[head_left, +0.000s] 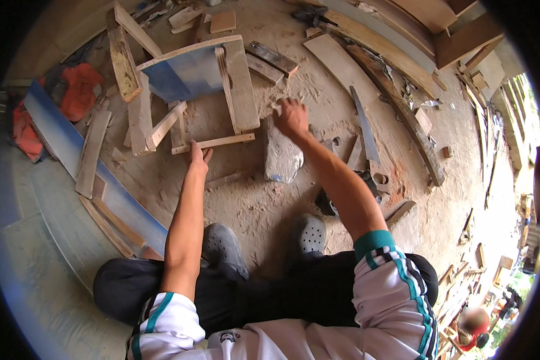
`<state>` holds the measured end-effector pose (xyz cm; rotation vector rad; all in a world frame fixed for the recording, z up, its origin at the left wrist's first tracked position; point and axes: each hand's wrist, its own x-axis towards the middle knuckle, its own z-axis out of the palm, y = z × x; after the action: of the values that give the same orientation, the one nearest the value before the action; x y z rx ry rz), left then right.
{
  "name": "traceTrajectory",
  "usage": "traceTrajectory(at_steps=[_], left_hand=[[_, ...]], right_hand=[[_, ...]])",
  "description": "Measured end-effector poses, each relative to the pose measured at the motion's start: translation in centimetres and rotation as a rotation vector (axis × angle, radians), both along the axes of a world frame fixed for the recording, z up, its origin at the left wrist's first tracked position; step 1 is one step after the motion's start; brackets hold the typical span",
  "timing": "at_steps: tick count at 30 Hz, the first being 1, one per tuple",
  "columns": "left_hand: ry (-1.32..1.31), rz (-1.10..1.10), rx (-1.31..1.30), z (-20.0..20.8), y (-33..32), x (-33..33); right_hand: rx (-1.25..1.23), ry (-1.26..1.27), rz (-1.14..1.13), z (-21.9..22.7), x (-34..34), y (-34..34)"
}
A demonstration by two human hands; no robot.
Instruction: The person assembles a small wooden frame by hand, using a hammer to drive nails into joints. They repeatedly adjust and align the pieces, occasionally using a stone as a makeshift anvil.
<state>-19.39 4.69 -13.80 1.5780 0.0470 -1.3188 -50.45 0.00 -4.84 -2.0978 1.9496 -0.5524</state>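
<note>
My left hand (pixel 199 155) pinches a thin wooden strip (pixel 228 142), thumb over it and fingers underneath. That strip lies across the near end of a small wooden frame, with a blue-and-white panel (pixel 186 75) at its far end and a wide board (pixel 243 90) along its right side. My right hand (pixel 293 119) is closed at the far end of a rough whitish block (pixel 283 155), which looks like stone or concrete. What its fingers hold, if anything, is hidden.
A handsaw (pixel 366 129) lies right of the block, near a dark tool (pixel 327 203) partly behind my forearm. Long boards (pixel 396 111) run along the right. A long blue panel (pixel 117 201) and orange cloth (pixel 78 90) are left. Another person (pixel 473 327) is far lower right.
</note>
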Motion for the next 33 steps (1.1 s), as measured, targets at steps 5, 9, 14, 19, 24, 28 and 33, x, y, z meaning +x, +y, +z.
traceTrajectory(at_steps=[5, 9, 14, 19, 24, 28, 33], left_hand=[[0.021, -0.021, 0.1, 3.8, 0.3, -3.3], [0.114, 0.051, 0.128, 4.8, 1.2, -4.6], [0.144, -0.02, 0.035, 3.6, 1.3, -7.4], [0.101, -0.022, -0.037, 5.8, 1.1, -13.5], [-0.032, -0.079, 0.064, 3.4, 0.5, -13.8], [-0.021, -0.151, 0.098, 3.8, -0.5, -16.3], [-0.178, -0.001, 0.059, -4.3, 0.2, -9.2]], right_hand=[[0.181, 0.028, -0.142, -0.8, -5.1, -8.7], [0.301, 0.008, -0.145, -1.9, -5.5, -13.8], [0.272, 0.096, -0.046, -5.3, -7.3, -17.9], [0.385, -0.063, -0.089, -4.6, -7.0, -16.7], [0.629, -0.048, -0.334, -1.6, -4.8, -13.5], [0.689, 0.074, -0.475, -3.0, -8.5, -11.5], [0.547, -0.026, -0.353, -1.3, -5.9, -8.8]])
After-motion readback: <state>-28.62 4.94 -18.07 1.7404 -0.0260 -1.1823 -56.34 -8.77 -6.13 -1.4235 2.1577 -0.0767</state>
